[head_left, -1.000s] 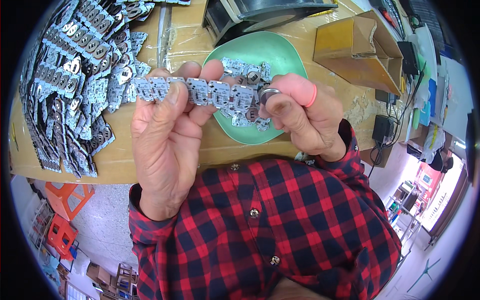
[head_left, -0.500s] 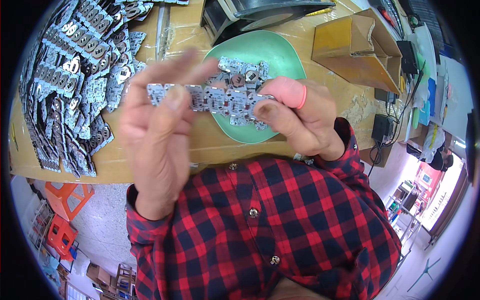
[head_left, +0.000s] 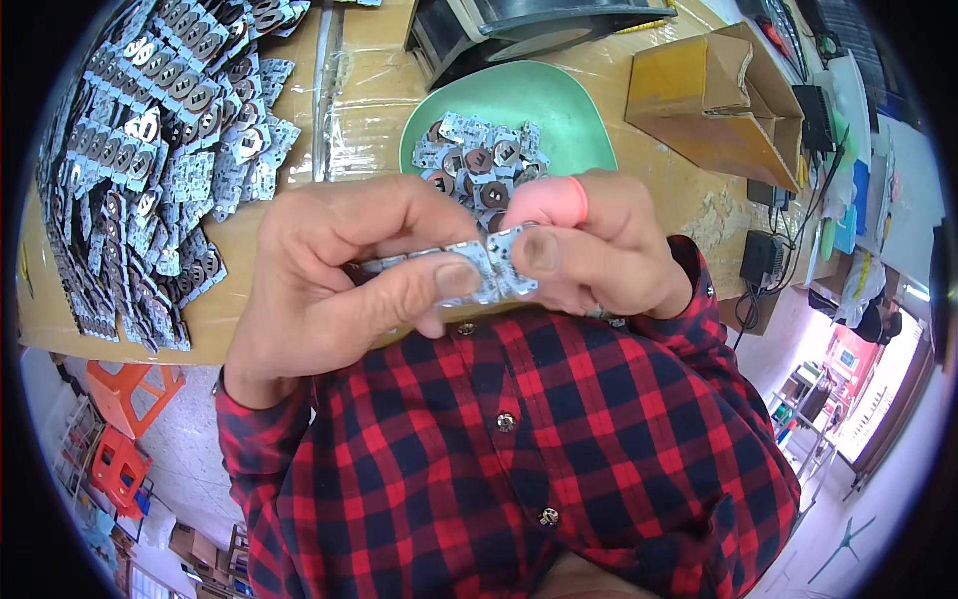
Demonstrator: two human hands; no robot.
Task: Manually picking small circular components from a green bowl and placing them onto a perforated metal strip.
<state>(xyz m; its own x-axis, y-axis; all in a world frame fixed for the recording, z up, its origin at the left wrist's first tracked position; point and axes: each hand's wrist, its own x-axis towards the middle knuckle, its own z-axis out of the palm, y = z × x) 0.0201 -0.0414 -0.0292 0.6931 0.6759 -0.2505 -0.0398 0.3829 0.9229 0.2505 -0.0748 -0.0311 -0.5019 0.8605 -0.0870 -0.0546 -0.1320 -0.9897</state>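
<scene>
Between both hands, in front of the bowl, is a strip of small pale circuit boards (head_left: 485, 262). My left hand (head_left: 334, 275) is closed on its longer part, with the thumb on top and the fingers beneath. My right hand (head_left: 614, 245), wearing a pink finger cot (head_left: 554, 202), pinches the end board (head_left: 511, 258) between thumb and fingers. At the joint between the thumbs the strip looks bent; whether the end board is still attached I cannot tell. Just beyond, a green bowl (head_left: 584, 110) contains several loose small boards (head_left: 477, 160) with round dark parts.
A large heap of circuit board strips (head_left: 150, 170) covers the table's left side. Behind the bowl stands a black housing (head_left: 539, 30). An open cardboard box (head_left: 679, 95) is at the back right, near black adapters (head_left: 763, 255) with cables. Orange stools (head_left: 130, 404) stand on the floor at left.
My left hand has moved right and closed on the strip, its thumb now near my right thumb. The strip has come nearer my body and now looks bent, uncovering more of the bowl.
</scene>
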